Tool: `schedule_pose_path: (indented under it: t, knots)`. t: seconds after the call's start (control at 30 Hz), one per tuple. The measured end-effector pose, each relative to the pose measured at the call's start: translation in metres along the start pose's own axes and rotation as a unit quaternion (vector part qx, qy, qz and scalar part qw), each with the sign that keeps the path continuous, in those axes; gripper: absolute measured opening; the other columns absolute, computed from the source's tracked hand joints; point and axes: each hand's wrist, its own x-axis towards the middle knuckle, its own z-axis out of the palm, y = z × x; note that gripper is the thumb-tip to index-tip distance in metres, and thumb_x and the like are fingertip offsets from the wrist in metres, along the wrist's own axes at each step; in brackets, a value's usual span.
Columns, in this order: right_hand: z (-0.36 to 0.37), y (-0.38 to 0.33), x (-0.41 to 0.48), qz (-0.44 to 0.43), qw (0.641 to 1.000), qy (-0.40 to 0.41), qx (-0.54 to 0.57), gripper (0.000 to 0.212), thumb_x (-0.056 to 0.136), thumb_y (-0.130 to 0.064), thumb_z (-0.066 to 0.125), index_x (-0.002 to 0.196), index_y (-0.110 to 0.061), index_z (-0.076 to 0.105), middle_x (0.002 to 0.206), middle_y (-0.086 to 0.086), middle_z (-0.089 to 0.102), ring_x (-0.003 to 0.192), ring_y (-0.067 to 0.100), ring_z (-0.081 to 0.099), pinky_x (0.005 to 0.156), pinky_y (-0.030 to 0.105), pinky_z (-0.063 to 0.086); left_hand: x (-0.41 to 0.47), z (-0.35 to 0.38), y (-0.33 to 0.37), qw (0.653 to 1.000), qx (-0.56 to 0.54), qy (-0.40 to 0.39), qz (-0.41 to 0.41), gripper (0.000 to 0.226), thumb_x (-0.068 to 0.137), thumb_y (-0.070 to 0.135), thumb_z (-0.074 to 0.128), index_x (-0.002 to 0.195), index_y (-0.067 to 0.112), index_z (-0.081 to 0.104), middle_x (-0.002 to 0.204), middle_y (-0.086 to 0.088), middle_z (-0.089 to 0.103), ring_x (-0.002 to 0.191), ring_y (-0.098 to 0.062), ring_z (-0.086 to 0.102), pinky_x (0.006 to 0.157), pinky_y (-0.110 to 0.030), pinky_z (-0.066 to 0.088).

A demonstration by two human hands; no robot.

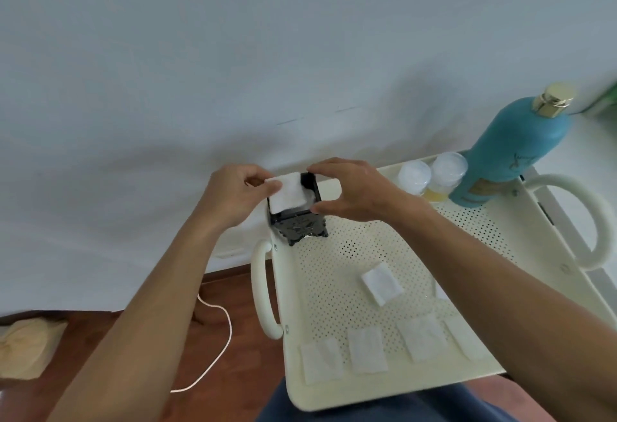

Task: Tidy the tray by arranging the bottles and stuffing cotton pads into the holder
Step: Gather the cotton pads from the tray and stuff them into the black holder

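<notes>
while the left hand [230,198] pinches a white cotton pad [287,195] by its left edge between thumb and fingers, the pad lies tilted over the open top of the black holder [298,221], which stands at the far left corner of the cream perforated tray [374,254]. the right hand [354,189] grips the holder's top from the right side, thumb on its near wall and fingers curled over the far rim. at the tray's far right corner a tall teal bottle [510,154] with a gold cap stands upright, and just beside it on the left stand two small bottles [430,176] with clear caps, close together against the far edge. one loose pad [380,283] lies alone near the middle of the tray, and a row of pads [367,350] runs along the near edge, the rightmost partly hidden under the right forearm. the tray has looped handles at its left and right edges. beyond its left edge a white cord [217,348] trails over the wooden floor [133,338].
</notes>
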Motion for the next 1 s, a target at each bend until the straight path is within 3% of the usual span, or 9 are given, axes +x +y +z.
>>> schedule_pose_path:
  t: [0.07,0.17,0.23,0.33,0.43,0.63,0.83,0.93,1.0]
  knots:
    - [0.001,-0.001,0.000,0.001,1.000,0.001,0.001,0.067,0.075,-0.042,0.070,0.135,-0.023,0.046,0.139,-0.004,0.050,0.127,0.016,0.044,0.104,0.028,0.031,0.006,0.001,0.004,0.999,0.029,-0.013,0.018,0.010,0.077,0.035,0.074,0.081,0.026,0.073,0.067,0.012,0.061,0.057,0.008,0.053,0.050,-0.006,0.035]
    - [0.004,-0.002,-0.001,0.006,1.000,0.007,0.006,0.067,0.074,-0.041,0.070,0.134,-0.023,0.047,0.137,-0.003,0.052,0.124,0.016,0.046,0.101,0.027,0.032,0.012,0.010,0.007,0.996,0.071,-0.020,0.046,0.011,0.073,0.037,0.077,0.077,0.027,0.073,0.071,0.006,0.054,0.063,-0.004,0.050,0.055,-0.020,0.036]
    - [0.006,-0.002,-0.001,0.008,1.000,0.011,0.016,0.067,0.074,-0.041,0.071,0.134,-0.022,0.047,0.136,-0.003,0.053,0.122,0.016,0.048,0.097,0.024,0.033,0.012,0.016,0.009,0.989,0.131,0.004,0.072,0.012,0.070,0.039,0.078,0.071,0.030,0.070,0.073,0.006,0.048,0.068,-0.012,0.048,0.056,-0.028,0.035]
    - [0.008,-0.003,-0.002,0.007,1.000,0.015,0.022,0.067,0.074,-0.040,0.072,0.133,-0.022,0.048,0.136,-0.002,0.053,0.120,0.016,0.049,0.095,0.022,0.032,0.005,0.020,0.009,0.969,0.211,0.045,0.118,0.023,0.066,0.038,0.078,0.070,0.033,0.056,0.079,0.010,0.044,0.071,-0.013,0.047,0.052,-0.026,0.029]
    - [0.009,-0.003,-0.002,0.008,1.000,0.016,0.023,0.066,0.074,-0.040,0.071,0.134,-0.022,0.048,0.137,-0.003,0.052,0.120,0.015,0.049,0.095,0.022,0.032,-0.001,0.017,0.005,0.954,0.238,0.081,0.166,0.032,0.067,0.030,0.078,0.082,0.028,0.051,0.090,0.007,0.047,0.076,-0.014,0.049,0.052,-0.026,0.031]
    - [0.010,-0.002,-0.003,0.009,0.999,0.015,0.033,0.065,0.075,-0.039,0.072,0.133,-0.023,0.048,0.136,-0.003,0.052,0.119,0.015,0.050,0.093,0.022,0.032,-0.017,0.017,0.011,0.906,0.278,0.077,0.311,0.018,0.082,0.012,0.063,0.096,0.022,0.071,0.096,0.005,0.067,0.081,-0.022,0.061,0.056,-0.028,0.043]
    - [0.010,-0.001,-0.004,0.009,0.999,0.013,0.041,0.066,0.075,-0.038,0.072,0.134,-0.022,0.047,0.137,-0.003,0.052,0.120,0.015,0.050,0.091,0.019,0.031,-0.014,0.022,0.012,0.905,0.379,-0.051,0.187,0.034,0.086,0.015,0.036,0.105,0.030,0.060,0.093,0.001,0.067,0.081,-0.028,0.061,0.056,-0.033,0.040]
    - [0.010,0.000,-0.004,0.009,0.999,0.012,0.039,0.066,0.076,-0.038,0.071,0.135,-0.021,0.046,0.138,-0.002,0.051,0.120,0.016,0.049,0.090,0.019,0.030,-0.011,0.023,0.013,0.899,0.407,-0.099,0.129,0.046,0.090,0.015,0.034,0.125,0.039,0.048,0.103,-0.005,0.065,0.083,-0.031,0.060,0.058,-0.033,0.034]
    - [0.011,0.000,-0.004,0.008,0.999,0.011,0.034,0.066,0.077,-0.038,0.070,0.136,-0.021,0.045,0.139,-0.001,0.050,0.121,0.017,0.049,0.090,0.019,0.029,-0.011,0.023,0.014,0.900,0.407,-0.097,0.122,0.048,0.089,0.015,0.034,0.127,0.042,0.047,0.106,-0.005,0.065,0.085,-0.031,0.060,0.059,-0.034,0.035]
